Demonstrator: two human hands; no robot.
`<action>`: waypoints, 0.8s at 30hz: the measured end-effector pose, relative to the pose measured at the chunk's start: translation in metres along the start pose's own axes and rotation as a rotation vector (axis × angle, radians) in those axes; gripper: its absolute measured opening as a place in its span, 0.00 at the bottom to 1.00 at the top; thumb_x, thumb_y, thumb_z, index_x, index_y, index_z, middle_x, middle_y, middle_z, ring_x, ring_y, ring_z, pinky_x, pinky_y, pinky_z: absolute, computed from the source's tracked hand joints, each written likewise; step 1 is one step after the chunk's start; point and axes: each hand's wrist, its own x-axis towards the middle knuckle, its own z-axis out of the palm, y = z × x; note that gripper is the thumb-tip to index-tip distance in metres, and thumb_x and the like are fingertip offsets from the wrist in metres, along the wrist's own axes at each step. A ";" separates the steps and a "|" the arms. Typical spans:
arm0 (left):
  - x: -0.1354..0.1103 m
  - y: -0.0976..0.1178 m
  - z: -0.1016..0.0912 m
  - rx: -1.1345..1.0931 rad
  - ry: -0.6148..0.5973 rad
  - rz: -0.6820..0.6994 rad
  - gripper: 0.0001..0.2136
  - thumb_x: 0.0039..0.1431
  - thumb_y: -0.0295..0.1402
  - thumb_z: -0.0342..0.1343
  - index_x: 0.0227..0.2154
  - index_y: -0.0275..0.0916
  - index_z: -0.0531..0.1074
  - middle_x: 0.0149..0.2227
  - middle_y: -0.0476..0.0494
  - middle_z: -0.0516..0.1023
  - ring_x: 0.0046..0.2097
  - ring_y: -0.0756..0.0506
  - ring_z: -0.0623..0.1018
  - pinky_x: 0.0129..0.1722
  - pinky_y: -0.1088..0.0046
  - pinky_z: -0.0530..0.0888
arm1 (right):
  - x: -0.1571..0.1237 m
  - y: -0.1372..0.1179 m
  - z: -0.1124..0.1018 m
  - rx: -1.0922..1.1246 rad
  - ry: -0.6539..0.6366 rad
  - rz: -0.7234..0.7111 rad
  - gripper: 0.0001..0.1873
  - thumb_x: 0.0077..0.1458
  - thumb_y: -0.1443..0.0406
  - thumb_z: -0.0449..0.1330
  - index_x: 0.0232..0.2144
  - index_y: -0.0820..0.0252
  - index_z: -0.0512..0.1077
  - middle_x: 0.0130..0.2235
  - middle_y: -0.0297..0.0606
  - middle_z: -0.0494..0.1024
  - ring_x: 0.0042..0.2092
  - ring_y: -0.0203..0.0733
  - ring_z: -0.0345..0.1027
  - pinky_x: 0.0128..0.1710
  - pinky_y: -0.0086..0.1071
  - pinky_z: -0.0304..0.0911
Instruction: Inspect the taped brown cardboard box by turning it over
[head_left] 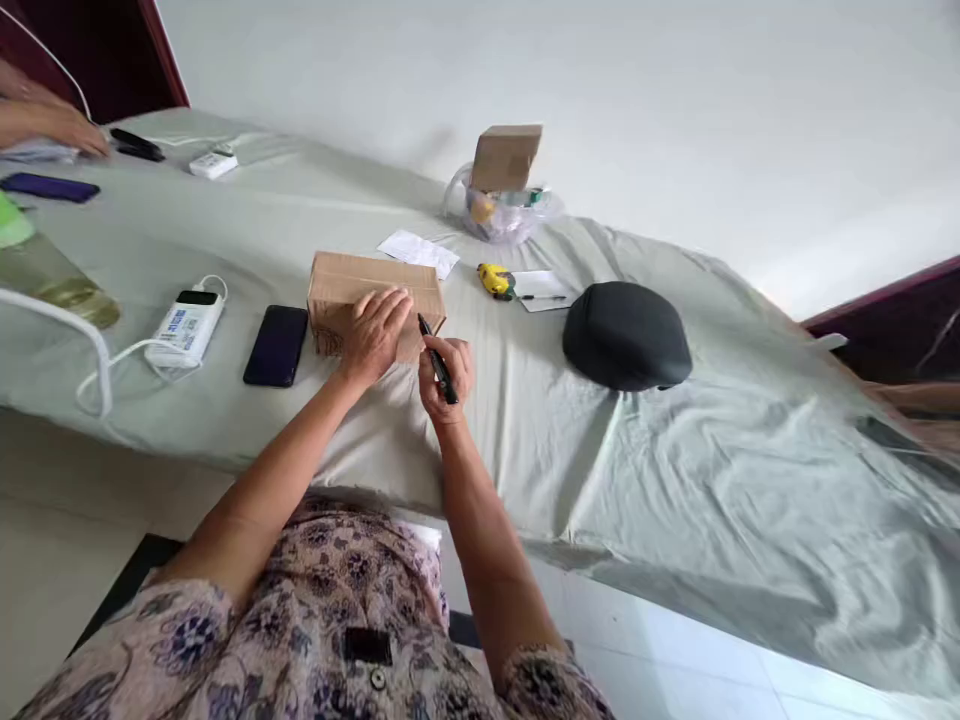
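A small brown cardboard box (352, 278) lies on the pale green cloth (675, 450) in front of me. My left hand (373, 335) rests flat on the box's near side, fingers stretched out over it. My right hand (448, 378) is closed round a black pen (437, 360), whose tip points at the box's right end, just beside my left fingers.
A black phone (276, 345) and a white power bank (185, 328) with a white cable lie left of the box. A black cap (626, 335), yellow tape measure (496, 281), paper slips and a plastic bag holding another box (505, 157) lie beyond. Another person's hand (64, 128) is at far left.
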 end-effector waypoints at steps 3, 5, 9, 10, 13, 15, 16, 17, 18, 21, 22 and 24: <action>0.000 0.001 -0.001 -0.012 0.005 -0.006 0.21 0.72 0.29 0.38 0.60 0.37 0.70 0.63 0.36 0.73 0.68 0.42 0.68 0.69 0.57 0.61 | -0.002 0.004 -0.002 -0.030 -0.027 0.070 0.09 0.66 0.63 0.55 0.45 0.53 0.73 0.37 0.37 0.76 0.38 0.43 0.71 0.41 0.39 0.67; 0.000 0.001 -0.001 -0.018 0.013 -0.003 0.21 0.71 0.29 0.38 0.60 0.37 0.69 0.63 0.36 0.73 0.68 0.42 0.68 0.69 0.57 0.62 | -0.003 0.006 -0.003 -0.031 -0.053 0.086 0.09 0.66 0.62 0.55 0.44 0.53 0.73 0.36 0.37 0.76 0.38 0.43 0.71 0.42 0.39 0.66; 0.000 -0.001 0.001 -0.025 0.035 0.005 0.21 0.71 0.28 0.39 0.60 0.37 0.70 0.63 0.36 0.73 0.67 0.42 0.68 0.69 0.57 0.62 | -0.003 0.009 -0.002 -0.006 -0.091 0.048 0.08 0.65 0.63 0.55 0.41 0.54 0.74 0.33 0.36 0.76 0.36 0.43 0.70 0.39 0.38 0.65; 0.001 -0.001 0.002 -0.025 0.039 0.005 0.21 0.71 0.28 0.39 0.60 0.37 0.70 0.62 0.36 0.74 0.67 0.42 0.69 0.69 0.57 0.62 | -0.004 0.009 -0.001 -0.013 -0.098 0.049 0.08 0.64 0.63 0.55 0.40 0.55 0.74 0.32 0.36 0.76 0.35 0.43 0.70 0.38 0.38 0.64; 0.001 0.000 0.001 -0.029 0.045 -0.003 0.21 0.70 0.27 0.39 0.59 0.37 0.71 0.62 0.36 0.74 0.67 0.42 0.69 0.69 0.57 0.62 | -0.004 0.014 -0.003 -0.115 -0.086 0.152 0.10 0.63 0.61 0.54 0.34 0.56 0.73 0.29 0.36 0.76 0.32 0.42 0.69 0.39 0.39 0.63; 0.001 0.002 0.000 -0.036 0.044 -0.010 0.21 0.70 0.27 0.39 0.58 0.37 0.71 0.61 0.36 0.74 0.67 0.42 0.70 0.69 0.57 0.62 | -0.004 0.017 -0.004 -0.206 -0.041 0.269 0.13 0.63 0.60 0.53 0.30 0.56 0.72 0.28 0.36 0.75 0.32 0.42 0.68 0.40 0.40 0.63; 0.002 0.002 -0.001 -0.040 0.042 -0.012 0.21 0.70 0.26 0.39 0.58 0.37 0.71 0.62 0.36 0.74 0.67 0.42 0.70 0.69 0.57 0.62 | -0.003 0.019 -0.005 -0.233 -0.007 0.316 0.14 0.64 0.59 0.52 0.30 0.56 0.72 0.29 0.36 0.75 0.32 0.42 0.68 0.41 0.40 0.64; 0.002 0.003 -0.001 -0.044 0.040 -0.015 0.21 0.69 0.26 0.39 0.58 0.37 0.71 0.62 0.36 0.74 0.67 0.43 0.70 0.69 0.57 0.62 | -0.002 0.019 -0.006 -0.240 0.033 0.345 0.14 0.64 0.58 0.52 0.30 0.57 0.72 0.29 0.37 0.75 0.33 0.43 0.69 0.41 0.41 0.64; 0.002 0.003 -0.001 -0.047 0.038 -0.018 0.21 0.69 0.26 0.39 0.58 0.37 0.71 0.62 0.35 0.74 0.67 0.43 0.70 0.69 0.57 0.62 | -0.001 0.020 -0.007 -0.228 0.073 0.357 0.15 0.65 0.58 0.52 0.32 0.57 0.73 0.31 0.38 0.75 0.34 0.43 0.69 0.41 0.41 0.65; 0.001 0.004 -0.001 -0.051 0.038 -0.018 0.21 0.69 0.25 0.39 0.58 0.37 0.71 0.62 0.36 0.74 0.67 0.43 0.69 0.69 0.57 0.61 | 0.002 0.018 -0.009 -0.143 0.145 0.328 0.13 0.66 0.56 0.53 0.39 0.56 0.74 0.36 0.40 0.76 0.39 0.44 0.72 0.43 0.41 0.67; 0.001 0.003 -0.001 -0.050 0.040 -0.015 0.21 0.69 0.25 0.39 0.58 0.38 0.71 0.62 0.36 0.74 0.67 0.43 0.69 0.69 0.57 0.61 | 0.002 0.016 -0.009 -0.116 0.140 0.311 0.13 0.66 0.56 0.53 0.41 0.56 0.73 0.37 0.40 0.76 0.40 0.44 0.72 0.43 0.41 0.68; 0.001 0.002 0.000 -0.048 0.046 -0.008 0.21 0.69 0.26 0.40 0.58 0.38 0.71 0.62 0.36 0.74 0.67 0.43 0.70 0.69 0.57 0.62 | 0.003 0.012 -0.010 -0.067 0.106 0.267 0.12 0.66 0.56 0.54 0.42 0.55 0.73 0.38 0.40 0.76 0.41 0.44 0.73 0.43 0.41 0.69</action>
